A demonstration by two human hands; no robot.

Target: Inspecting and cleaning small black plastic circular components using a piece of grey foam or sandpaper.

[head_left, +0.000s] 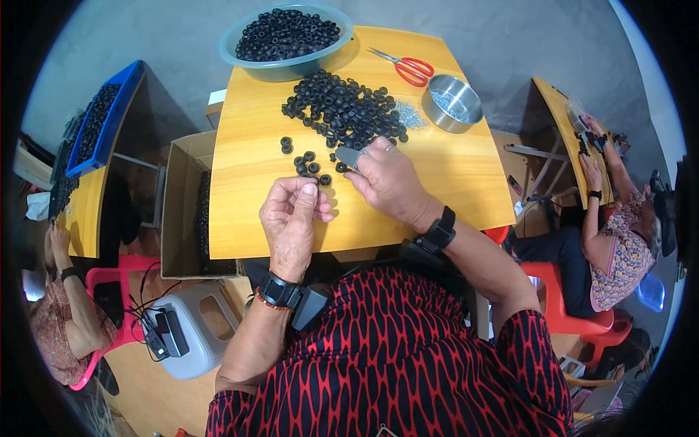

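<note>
Near the middle of the frame, my left hand [293, 211] has thumb and fingertips drawn together; whether a piece is pinched there I cannot tell. Just beyond the fingertips lie loose black rings [309, 156] on the table [247, 146], and above them, at upper centre, spreads the heap of black rings [335, 109]. I judge each light, fairly stiff, perhaps rubbery, hardly fragile; being round, it may roll, so I'd pinch it across the outer wall. To the right, my right hand [393, 175] is closed around a flat grey tool [348, 155]. Farther right, small silvery pieces [410, 114] seem light and slippery, too tiny here to judge a hold.
</note>
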